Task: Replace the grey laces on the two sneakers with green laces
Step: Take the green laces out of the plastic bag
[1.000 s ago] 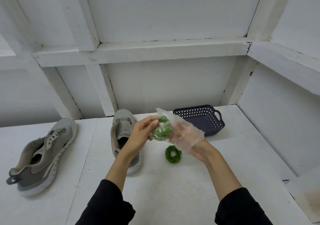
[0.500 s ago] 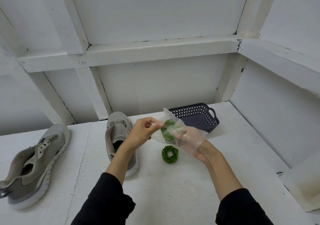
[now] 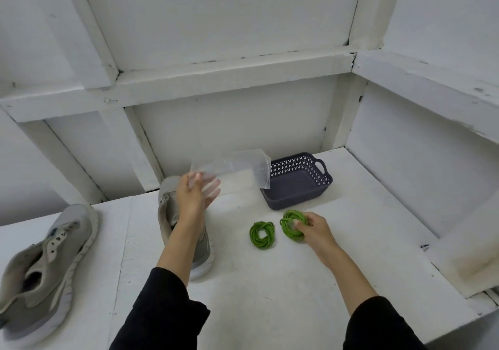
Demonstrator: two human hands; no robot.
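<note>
Empty plastic bag (image 3: 232,167) pinched in left hand (image 3: 193,192); 1 of 2 green lace coils (image 3: 293,224) gripped by right hand (image 3: 314,228). Coils judged light, limp; best taken across bundle.

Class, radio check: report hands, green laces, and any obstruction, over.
Left hand holds empty clear bag. Right hand grips one green lace coil; second coil on table. Sneakers unlaced. Nothing blocking.

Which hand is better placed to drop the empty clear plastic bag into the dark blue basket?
Left. The left hand already holds the clear plastic bag, whose far end hangs by the dark blue perforated plastic basket. The right hand is busy gripping a green lace coil on the white table.
</note>
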